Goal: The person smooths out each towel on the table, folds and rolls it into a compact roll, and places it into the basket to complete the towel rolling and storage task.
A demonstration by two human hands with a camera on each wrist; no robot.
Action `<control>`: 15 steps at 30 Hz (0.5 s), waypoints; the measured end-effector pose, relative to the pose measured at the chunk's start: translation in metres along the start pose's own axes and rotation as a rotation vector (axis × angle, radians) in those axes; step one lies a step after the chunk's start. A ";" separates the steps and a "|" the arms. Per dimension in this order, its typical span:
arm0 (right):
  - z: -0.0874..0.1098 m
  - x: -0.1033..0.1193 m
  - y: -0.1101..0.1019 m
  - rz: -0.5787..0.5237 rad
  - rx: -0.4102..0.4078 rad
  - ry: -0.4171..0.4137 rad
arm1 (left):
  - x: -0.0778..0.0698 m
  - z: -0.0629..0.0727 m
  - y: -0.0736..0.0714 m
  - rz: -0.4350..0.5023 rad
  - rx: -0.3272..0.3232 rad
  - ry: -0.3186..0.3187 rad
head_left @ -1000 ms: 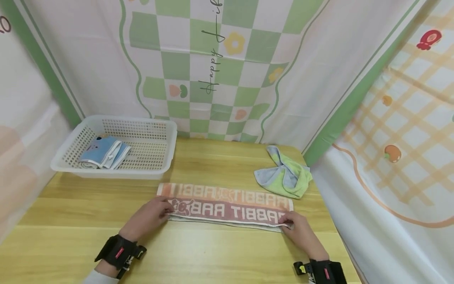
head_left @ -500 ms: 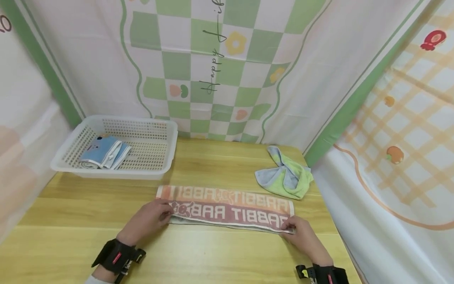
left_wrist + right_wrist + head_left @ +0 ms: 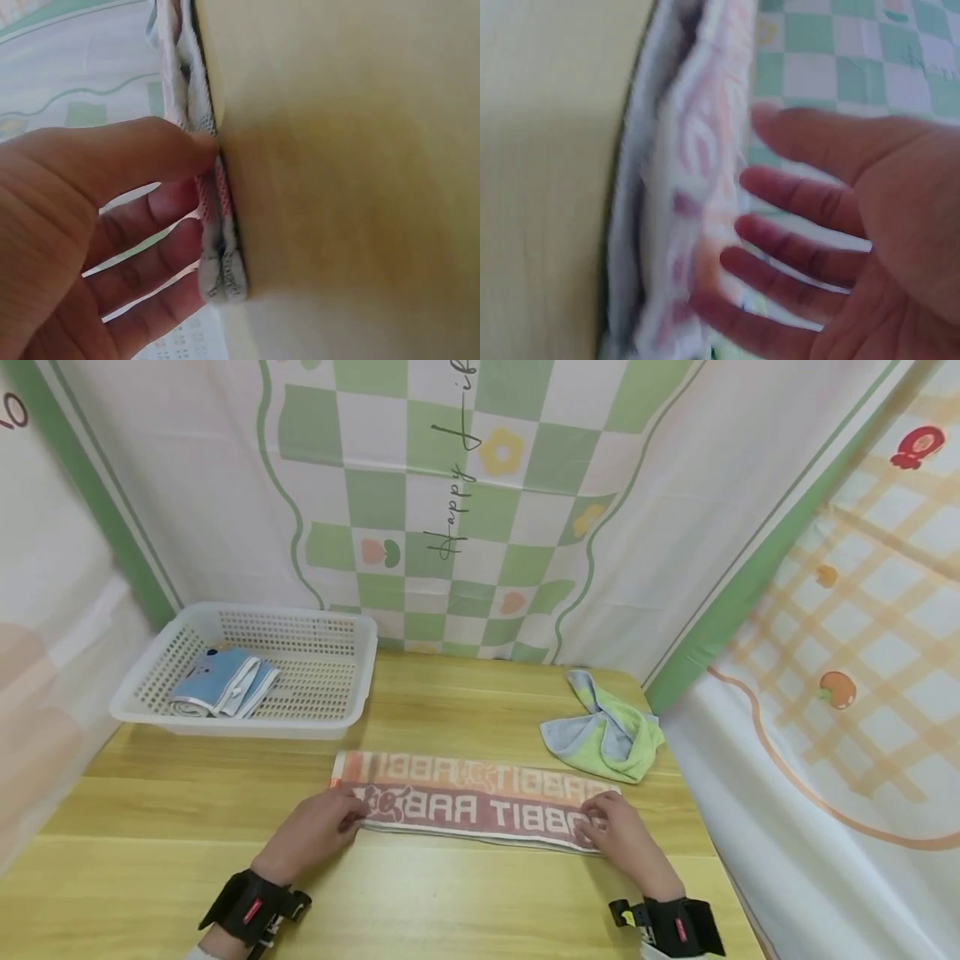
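A folded towel (image 3: 465, 810) lies as a long strip across the table, orange and dusty pink with pale RABBIT lettering. At its left end my left hand (image 3: 322, 827) pinches the near edge. In the left wrist view the thumb (image 3: 161, 154) lies against the folded layers of the towel (image 3: 225, 274), with the fingers on the far side. My right hand (image 3: 622, 835) is over the right end of the towel. Its fingers (image 3: 795, 240) are spread and relaxed in the right wrist view, beside the blurred towel (image 3: 686, 187), holding nothing.
A white perforated basket (image 3: 352, 693) stands at the back left with a folded blue towel (image 3: 217, 681) inside. A crumpled green and grey cloth (image 3: 607, 735) lies at the back right. Patterned curtains (image 3: 480, 527) surround the wooden table (image 3: 420, 893) at its back and sides.
My right hand has let go of the towel's near right corner and moved left and up over it. The towel's front edge has come down flatter. My left hand stays at the left end.
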State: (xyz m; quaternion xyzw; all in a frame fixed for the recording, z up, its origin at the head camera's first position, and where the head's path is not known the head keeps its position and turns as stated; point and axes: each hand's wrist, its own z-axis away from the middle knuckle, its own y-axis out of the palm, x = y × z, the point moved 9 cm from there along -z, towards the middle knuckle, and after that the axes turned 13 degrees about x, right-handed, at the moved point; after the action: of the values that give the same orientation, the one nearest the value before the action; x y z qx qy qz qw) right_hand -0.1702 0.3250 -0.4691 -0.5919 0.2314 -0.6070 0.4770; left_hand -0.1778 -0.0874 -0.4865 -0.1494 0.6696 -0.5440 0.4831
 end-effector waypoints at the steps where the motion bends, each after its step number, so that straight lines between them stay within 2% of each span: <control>1: -0.003 0.002 0.003 0.019 0.002 -0.004 | 0.000 -0.001 0.000 0.001 -0.001 -0.003; 5: -0.010 0.005 0.010 0.068 0.010 -0.009 | 0.000 -0.007 -0.004 0.002 -0.023 -0.028; 11: -0.011 0.002 0.008 0.070 0.005 0.019 | -0.007 -0.025 -0.016 -0.051 -0.169 0.003; 13: -0.010 0.000 0.007 0.058 0.003 0.028 | -0.007 -0.029 -0.013 -0.058 -0.178 0.014; 15: -0.008 -0.003 0.005 0.048 -0.005 0.045 | -0.006 -0.032 -0.007 -0.062 -0.156 0.016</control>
State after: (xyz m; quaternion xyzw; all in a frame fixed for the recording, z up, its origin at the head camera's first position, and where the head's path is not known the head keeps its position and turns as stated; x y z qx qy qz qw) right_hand -0.1769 0.3233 -0.4765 -0.5735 0.2578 -0.6080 0.4847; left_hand -0.2032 -0.0669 -0.4792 -0.2030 0.7089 -0.5060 0.4475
